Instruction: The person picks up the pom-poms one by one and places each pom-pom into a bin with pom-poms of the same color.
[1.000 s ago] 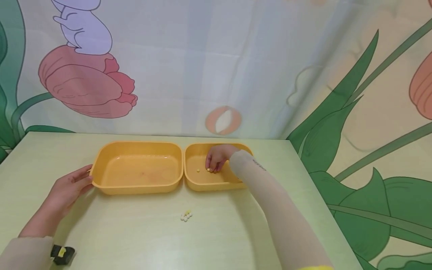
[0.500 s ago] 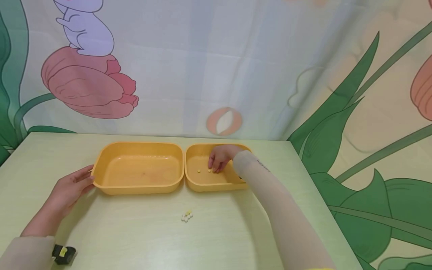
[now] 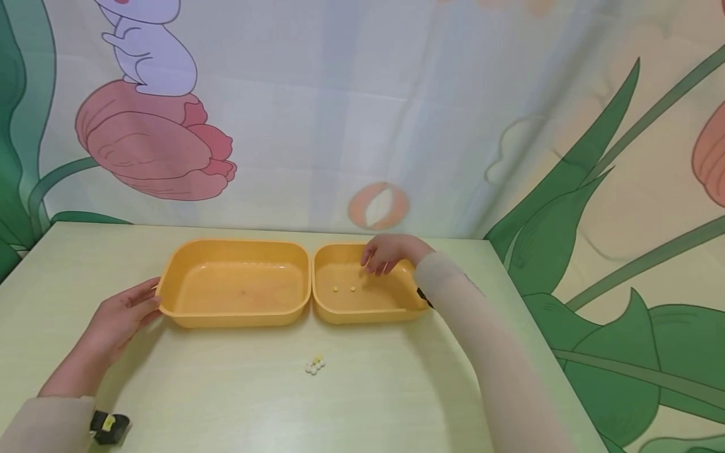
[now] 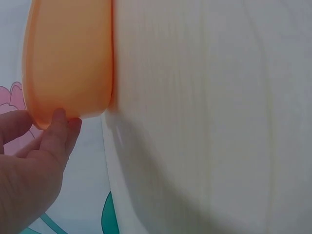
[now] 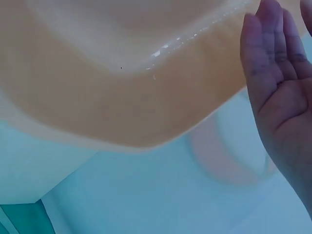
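On the table [image 3: 226, 402], which is pale yellowish green with faint streaks, I have the larger tray [image 3: 238, 292] and the smaller tray [image 3: 342, 267], both of the same plain warm orange-yellow, with two pale yellow bits [image 3: 353, 289] in the smaller one and a white-and-yellow cluster [image 3: 314, 371] before them. My left sleeve [image 3: 53, 423] is light beige, beside a black object [image 3: 116, 430] with a yellow mark. The whitish cloth [image 3: 306, 126] carries a pink flower [image 3: 147, 148], a lilac animal figure [image 3: 164, 68] and green leaves [image 3: 557, 233].
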`<move>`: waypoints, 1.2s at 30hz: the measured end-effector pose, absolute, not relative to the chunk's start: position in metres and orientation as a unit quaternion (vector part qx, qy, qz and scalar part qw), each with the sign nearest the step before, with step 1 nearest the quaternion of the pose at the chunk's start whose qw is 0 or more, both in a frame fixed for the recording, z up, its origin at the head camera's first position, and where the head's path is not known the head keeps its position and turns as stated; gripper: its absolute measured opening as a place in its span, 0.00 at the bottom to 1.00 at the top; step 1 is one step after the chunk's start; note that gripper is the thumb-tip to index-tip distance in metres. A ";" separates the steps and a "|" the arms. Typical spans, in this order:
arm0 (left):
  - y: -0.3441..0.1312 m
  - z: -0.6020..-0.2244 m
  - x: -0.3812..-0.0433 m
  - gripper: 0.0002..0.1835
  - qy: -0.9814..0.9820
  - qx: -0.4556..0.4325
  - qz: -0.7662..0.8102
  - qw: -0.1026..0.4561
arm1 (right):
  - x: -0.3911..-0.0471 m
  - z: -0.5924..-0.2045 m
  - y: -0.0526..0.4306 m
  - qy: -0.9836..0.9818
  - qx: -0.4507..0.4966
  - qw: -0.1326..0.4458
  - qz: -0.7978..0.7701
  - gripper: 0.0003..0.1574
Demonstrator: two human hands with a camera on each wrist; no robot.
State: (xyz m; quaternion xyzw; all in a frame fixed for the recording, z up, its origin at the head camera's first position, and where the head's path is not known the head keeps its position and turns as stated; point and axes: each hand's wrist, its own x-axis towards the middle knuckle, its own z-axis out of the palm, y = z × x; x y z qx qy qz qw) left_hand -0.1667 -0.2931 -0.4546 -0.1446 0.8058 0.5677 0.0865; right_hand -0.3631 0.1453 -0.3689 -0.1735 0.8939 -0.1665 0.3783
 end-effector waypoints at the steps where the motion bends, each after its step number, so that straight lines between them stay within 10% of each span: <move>1: -0.293 -0.454 -0.167 0.34 0.805 -0.146 0.569 0.087 | -0.362 -0.367 0.148 0.895 -0.177 0.371 -0.171 0.21; 23: -0.291 -0.453 -0.166 0.34 0.804 -0.147 0.569 0.088 | -0.305 -0.354 0.178 0.874 -0.225 0.189 -0.388 0.17; 36: -0.290 -0.450 -0.164 0.34 0.802 -0.157 0.569 0.092 | -0.243 -0.362 0.163 0.822 -0.280 0.214 -0.447 0.13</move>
